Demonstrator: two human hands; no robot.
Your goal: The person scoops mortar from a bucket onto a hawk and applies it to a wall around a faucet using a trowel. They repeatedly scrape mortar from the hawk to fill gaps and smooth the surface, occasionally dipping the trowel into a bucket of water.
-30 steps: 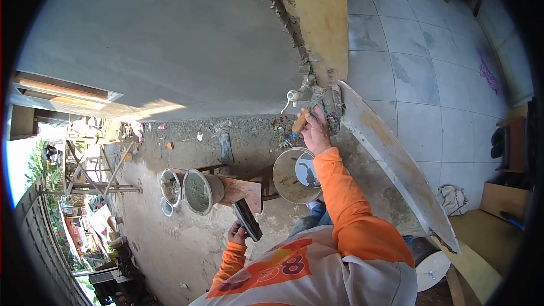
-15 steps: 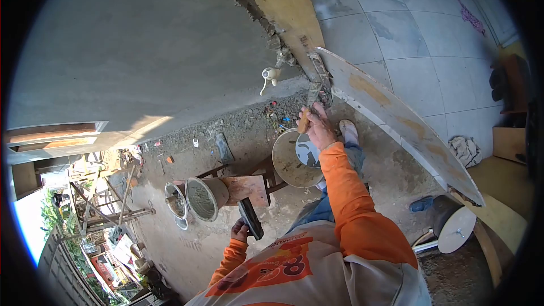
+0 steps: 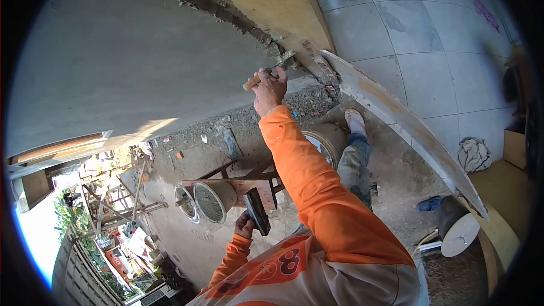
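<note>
My right hand (image 3: 270, 92) is closed around the wooden handle (image 3: 251, 83) of a small trowel. The trowel's blade (image 3: 287, 60) points up at the rough mortar edge where the grey wall (image 3: 153, 62) meets the yellow strip; whether it touches is hard to tell. My left hand (image 3: 245, 225) grips a dark, flat, rectangular plastering float (image 3: 258, 212), held low in front of my body, away from the wall. The pale tap seen earlier on the wall is hidden behind my right hand.
Two buckets (image 3: 211, 204) stand by a low wooden bench (image 3: 249, 186). A larger bucket (image 3: 334, 136) sits partly behind my right arm, near my foot. A curved white board (image 3: 391, 107) leans by the tiled floor (image 3: 408, 28). Rubble (image 3: 309, 102) lines the wall's base.
My right hand has moved up and left with the trowel, from above the large bucket to the wall's edge. My left hand still holds the float in nearly the same place.
</note>
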